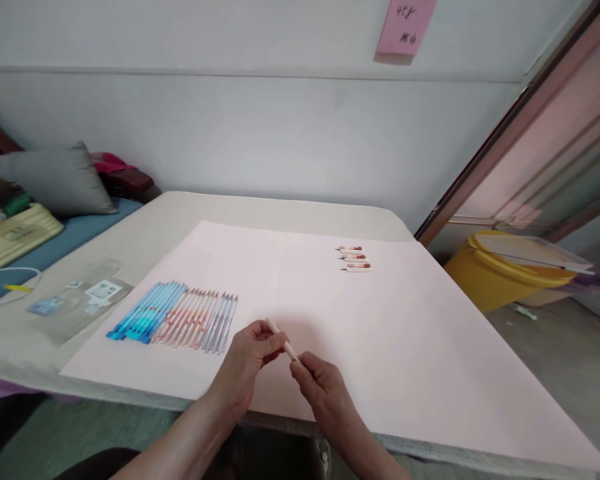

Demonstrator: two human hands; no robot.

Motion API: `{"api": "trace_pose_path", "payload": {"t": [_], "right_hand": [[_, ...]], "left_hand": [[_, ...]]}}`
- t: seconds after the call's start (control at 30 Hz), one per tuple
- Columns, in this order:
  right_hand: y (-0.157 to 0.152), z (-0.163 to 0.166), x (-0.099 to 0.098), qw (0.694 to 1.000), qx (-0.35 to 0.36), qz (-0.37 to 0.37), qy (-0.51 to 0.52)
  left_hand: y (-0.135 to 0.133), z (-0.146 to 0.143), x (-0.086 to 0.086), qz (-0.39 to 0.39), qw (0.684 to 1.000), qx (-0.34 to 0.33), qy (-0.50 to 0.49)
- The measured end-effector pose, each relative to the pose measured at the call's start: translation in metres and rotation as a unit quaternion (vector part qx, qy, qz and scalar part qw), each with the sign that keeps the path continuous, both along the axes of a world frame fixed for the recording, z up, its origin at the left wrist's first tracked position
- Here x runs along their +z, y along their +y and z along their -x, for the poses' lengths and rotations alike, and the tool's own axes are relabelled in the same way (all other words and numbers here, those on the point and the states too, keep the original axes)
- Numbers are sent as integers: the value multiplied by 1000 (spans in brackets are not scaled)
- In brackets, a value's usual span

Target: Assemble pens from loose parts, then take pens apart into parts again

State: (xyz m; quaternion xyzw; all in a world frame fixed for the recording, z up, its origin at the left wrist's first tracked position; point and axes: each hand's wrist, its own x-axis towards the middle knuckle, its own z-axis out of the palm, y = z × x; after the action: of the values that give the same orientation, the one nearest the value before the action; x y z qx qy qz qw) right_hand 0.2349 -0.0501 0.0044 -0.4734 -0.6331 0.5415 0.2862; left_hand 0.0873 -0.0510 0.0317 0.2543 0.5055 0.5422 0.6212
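My left hand point(247, 363) and my right hand point(323, 390) meet above the near edge of a pale pink sheet point(405, 347). Both pinch one slim pale pen point(280, 337); the left hand's fingers close round its upper part, the right hand's fingertips grip its lower end. To the left of my hands, a row of several pens point(175, 317) lies side by side on the sheet, blue ones at the left, pinkish and grey ones at the right. Three short pen pieces point(355, 258) lie farther back on the sheet.
The sheet covers a beige table point(190, 207) against a white wall. An empty clear packet point(80, 300) lies at the table's left. A grey cushion point(55, 177) and a bed are at far left. A yellow bucket point(500, 277) stands on the floor at right.
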Motion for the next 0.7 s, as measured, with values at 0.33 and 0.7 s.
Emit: {"api": "trace_pose_path", "payload": {"t": [0.33,0.7], "right_hand": [[2,0,-4,1000,1,-18,-5],[7,0,-15,998,1,-14,-58]], "left_hand": [[4,9,-3,11,999,33,-23],[24,29,-25,79,991,106,-31]]}}
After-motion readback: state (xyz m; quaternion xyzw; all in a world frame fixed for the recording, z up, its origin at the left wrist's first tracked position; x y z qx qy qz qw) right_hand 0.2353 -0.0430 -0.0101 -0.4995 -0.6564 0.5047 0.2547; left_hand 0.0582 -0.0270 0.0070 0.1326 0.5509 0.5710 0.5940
